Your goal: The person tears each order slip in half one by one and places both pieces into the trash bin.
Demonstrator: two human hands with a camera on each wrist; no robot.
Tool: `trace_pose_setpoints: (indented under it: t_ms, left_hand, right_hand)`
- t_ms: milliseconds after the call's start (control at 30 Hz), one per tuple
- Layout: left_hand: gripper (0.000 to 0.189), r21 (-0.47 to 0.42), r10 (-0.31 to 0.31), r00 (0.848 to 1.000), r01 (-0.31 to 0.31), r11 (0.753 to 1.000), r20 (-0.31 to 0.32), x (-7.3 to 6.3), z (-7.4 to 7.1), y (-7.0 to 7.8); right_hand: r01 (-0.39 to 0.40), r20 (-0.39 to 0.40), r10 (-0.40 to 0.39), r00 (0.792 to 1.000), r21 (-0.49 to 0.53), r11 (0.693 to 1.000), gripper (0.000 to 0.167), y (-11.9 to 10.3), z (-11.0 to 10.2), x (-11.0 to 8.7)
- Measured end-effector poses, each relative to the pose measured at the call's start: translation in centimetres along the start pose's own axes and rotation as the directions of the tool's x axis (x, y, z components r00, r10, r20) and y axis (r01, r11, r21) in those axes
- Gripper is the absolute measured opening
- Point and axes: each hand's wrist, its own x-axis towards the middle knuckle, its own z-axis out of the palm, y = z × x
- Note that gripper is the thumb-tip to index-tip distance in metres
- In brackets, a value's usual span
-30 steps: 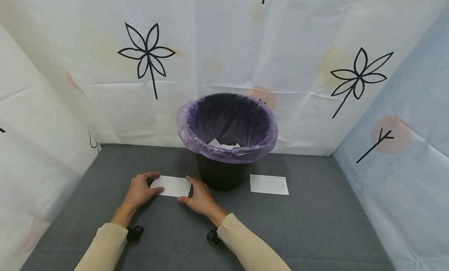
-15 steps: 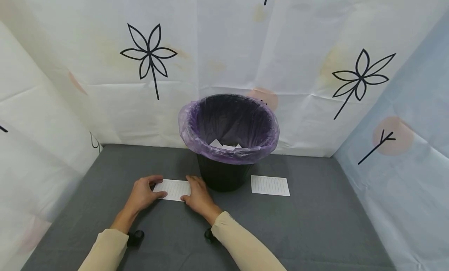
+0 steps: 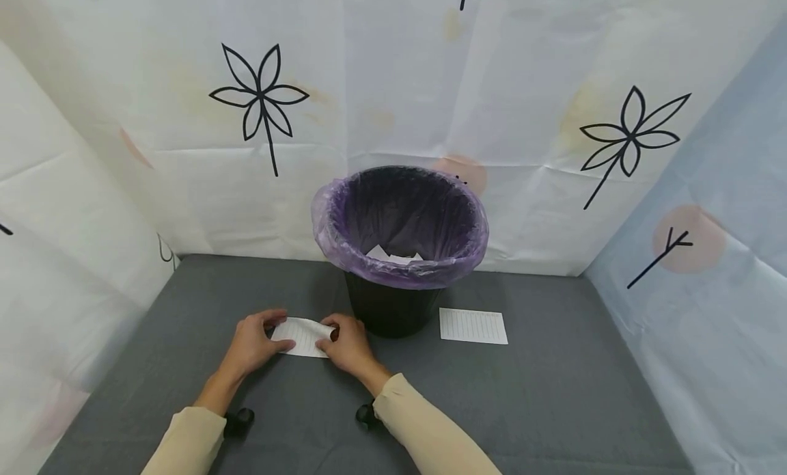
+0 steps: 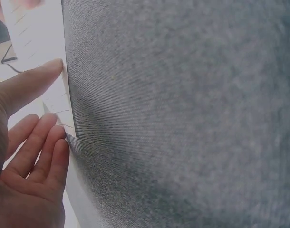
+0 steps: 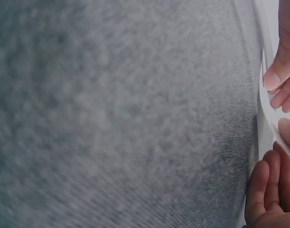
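A white lined paper card lies on the grey table, left of the bin, with both hands at its ends. My left hand holds the left end; in the left wrist view the thumb is on the lined face and the fingertips are at the card's end. My right hand pinches the right end, which curls up off the table. Seen edge-on in the right wrist view, the card bends upward between the hands. The right fingers are partly beneath the curled end.
A black bin with a purple liner stands behind the hands, close to the right one. White paper pieces lie inside. A second lined card lies flat right of the bin. Printed white cloth encloses the table's back and sides.
The card has slid slightly toward the person along with the hands. Its right end, flat before, now curls upward in the right hand. The bin and second card stay put.
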Motion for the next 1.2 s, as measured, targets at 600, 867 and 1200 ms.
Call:
trace_pose_setpoints:
  t_ms: [600, 867, 1200]
  left_hand:
    - [0.015, -0.249, 0.093, 0.995, -0.095, 0.964, -0.017, -0.8, 0.0, 1.6]
    - [0.012, -0.331, 0.175, 0.984, -0.158, 0.93, 0.021, -1.5, 0.1, 4.6]
    - [0.011, -0.383, 0.245, 0.966, -0.197, 0.902, 0.08, -2.0, 1.0, 7.8]
  right_hand:
    - [0.066, -0.004, -0.067, 0.998, 0.157, 0.985, 0.012, -0.8, -4.5, -3.4]
    - [0.071, -0.024, -0.068, 0.997, 0.19, 0.979, 0.015, -0.2, -6.5, -5.0]
    - [0.128, -0.113, -0.113, 0.987, 0.137, 0.982, 0.012, 0.0, -9.1, -6.5]
